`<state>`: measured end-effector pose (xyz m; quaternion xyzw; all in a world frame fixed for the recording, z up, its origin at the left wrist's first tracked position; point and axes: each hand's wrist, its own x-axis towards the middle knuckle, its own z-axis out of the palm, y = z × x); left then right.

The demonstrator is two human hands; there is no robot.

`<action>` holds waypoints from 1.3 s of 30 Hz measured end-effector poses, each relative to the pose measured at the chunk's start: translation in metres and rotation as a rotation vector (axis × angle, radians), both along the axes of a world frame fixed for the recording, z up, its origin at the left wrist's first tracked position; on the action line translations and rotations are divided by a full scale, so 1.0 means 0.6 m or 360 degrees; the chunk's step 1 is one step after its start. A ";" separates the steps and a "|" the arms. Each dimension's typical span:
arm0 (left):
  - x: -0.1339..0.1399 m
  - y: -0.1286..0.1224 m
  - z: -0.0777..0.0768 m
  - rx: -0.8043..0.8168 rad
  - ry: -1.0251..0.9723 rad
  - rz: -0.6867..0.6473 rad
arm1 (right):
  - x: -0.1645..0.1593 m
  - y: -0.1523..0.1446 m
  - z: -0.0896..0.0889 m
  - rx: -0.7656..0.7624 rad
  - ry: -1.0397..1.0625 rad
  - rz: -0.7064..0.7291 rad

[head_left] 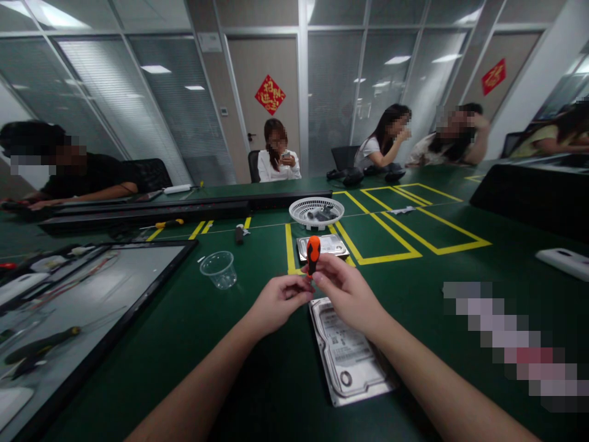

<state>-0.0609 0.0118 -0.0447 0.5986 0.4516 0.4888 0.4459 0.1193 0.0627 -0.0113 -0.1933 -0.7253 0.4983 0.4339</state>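
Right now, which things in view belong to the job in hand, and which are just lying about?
In the job, judging by the hands:
- orange-black screwdriver, upright at the fingertips of the left hand and right hand
- near hard drive, just below them

Apparently lying about:
- far hard drive
- clear cup
- white basket
- yellow-black screwdriver
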 end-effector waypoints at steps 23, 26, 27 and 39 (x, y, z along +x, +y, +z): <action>0.002 0.000 0.000 -0.0017 -0.0108 0.0024 | -0.001 -0.002 -0.002 0.0090 -0.0027 -0.0098; 0.003 -0.001 0.000 -0.0043 -0.0141 0.0024 | -0.001 -0.005 -0.001 0.0076 -0.0019 -0.0087; 0.003 -0.001 0.000 -0.0043 -0.0150 0.0017 | -0.001 -0.005 0.000 0.0059 -0.0007 -0.0067; -0.001 0.000 -0.004 -0.0010 -0.0086 0.0027 | -0.003 -0.006 -0.004 0.0052 -0.0028 -0.0080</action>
